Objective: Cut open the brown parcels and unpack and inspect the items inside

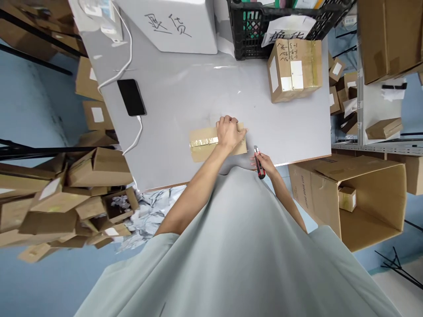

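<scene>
A small, flat cardboard box (200,152) lies near the front edge of the table, with a strip of shiny clear tape along its middle. My left hand (228,134) grips its right part from above, fingers bent over the far side and thumb pointing right; the hand hides part of the tape. Just to the right, my right hand (265,164) is closed around a red and black utility knife (259,164). The knife's silver tip points away from me, apart from the box. Whether its blade is out is too small to tell.
On the grey table (178,92) are a phone (131,97) with a white cable, a taped carton (297,70), a black crate (251,35) and a white bin (178,26). Opened boxes (59,202) pile up at left. A large open carton (370,202) stands at right.
</scene>
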`<state>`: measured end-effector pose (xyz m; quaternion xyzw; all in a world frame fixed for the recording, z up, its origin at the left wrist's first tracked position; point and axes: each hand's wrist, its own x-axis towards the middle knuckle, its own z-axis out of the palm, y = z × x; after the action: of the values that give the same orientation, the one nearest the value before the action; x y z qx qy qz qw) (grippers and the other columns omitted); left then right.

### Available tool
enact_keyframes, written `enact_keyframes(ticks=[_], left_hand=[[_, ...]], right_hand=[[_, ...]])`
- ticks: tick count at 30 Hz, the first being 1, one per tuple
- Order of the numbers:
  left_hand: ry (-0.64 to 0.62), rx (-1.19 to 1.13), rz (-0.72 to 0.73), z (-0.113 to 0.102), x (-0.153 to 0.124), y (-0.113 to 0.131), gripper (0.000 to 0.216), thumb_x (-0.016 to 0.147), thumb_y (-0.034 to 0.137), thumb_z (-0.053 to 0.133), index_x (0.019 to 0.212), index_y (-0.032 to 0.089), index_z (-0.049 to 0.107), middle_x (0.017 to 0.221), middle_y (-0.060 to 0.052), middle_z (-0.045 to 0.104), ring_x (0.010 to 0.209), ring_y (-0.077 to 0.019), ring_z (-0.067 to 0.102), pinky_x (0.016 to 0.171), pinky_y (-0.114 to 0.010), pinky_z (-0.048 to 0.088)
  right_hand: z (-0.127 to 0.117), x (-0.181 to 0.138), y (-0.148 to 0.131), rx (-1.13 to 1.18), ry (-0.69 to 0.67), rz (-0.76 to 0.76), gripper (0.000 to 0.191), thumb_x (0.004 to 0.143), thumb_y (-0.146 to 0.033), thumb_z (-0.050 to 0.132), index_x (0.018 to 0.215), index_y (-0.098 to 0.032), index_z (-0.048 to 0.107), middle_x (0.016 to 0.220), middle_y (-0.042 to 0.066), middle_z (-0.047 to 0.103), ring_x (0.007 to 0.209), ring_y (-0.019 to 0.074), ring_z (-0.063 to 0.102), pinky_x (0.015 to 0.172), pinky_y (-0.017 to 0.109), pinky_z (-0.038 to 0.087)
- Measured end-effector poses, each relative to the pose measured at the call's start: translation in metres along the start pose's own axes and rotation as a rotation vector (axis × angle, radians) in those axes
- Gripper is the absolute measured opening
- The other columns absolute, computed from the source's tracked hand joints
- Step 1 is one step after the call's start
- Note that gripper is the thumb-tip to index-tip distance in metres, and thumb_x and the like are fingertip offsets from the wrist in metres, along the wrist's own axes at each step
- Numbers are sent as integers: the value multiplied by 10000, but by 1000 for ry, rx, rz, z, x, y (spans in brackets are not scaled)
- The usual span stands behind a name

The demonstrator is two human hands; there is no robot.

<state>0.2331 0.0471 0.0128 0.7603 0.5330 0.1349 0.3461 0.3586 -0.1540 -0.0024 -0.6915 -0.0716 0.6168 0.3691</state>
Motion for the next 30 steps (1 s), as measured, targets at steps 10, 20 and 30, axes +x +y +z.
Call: enact_keyframes(ticks=[10,20,30], left_hand=[[68,-62,-107,-35,-19,-20,159,853,303,796,1004,261,770,1193,-118,792,1218,-391,711,1264,-687,342],[258,-81,-164,-121,-57,-82,140,840,255,776,968,268,719,1127,-33,811,1144,-305,750,1376,-658,161],[441,-323,-182,-158,-79,-114,112,926,287,643,1032,252,644,1095,-61,749,1108,-244,733,1061,-380,567]], right_hand=[[49,48,8,532,5,207,258,1176,-349,537,970,-225,633,986,47,850,802,167,811,685,233,621],[126,33,-16,320,-200,194,214,1148,-411,614,1050,-227,658,964,20,804,708,170,792,696,282,679],[163,-19,-45,-46,-24,-155,364,1041,-589,702,974,-232,674,997,3,743,791,132,740,705,224,645]])
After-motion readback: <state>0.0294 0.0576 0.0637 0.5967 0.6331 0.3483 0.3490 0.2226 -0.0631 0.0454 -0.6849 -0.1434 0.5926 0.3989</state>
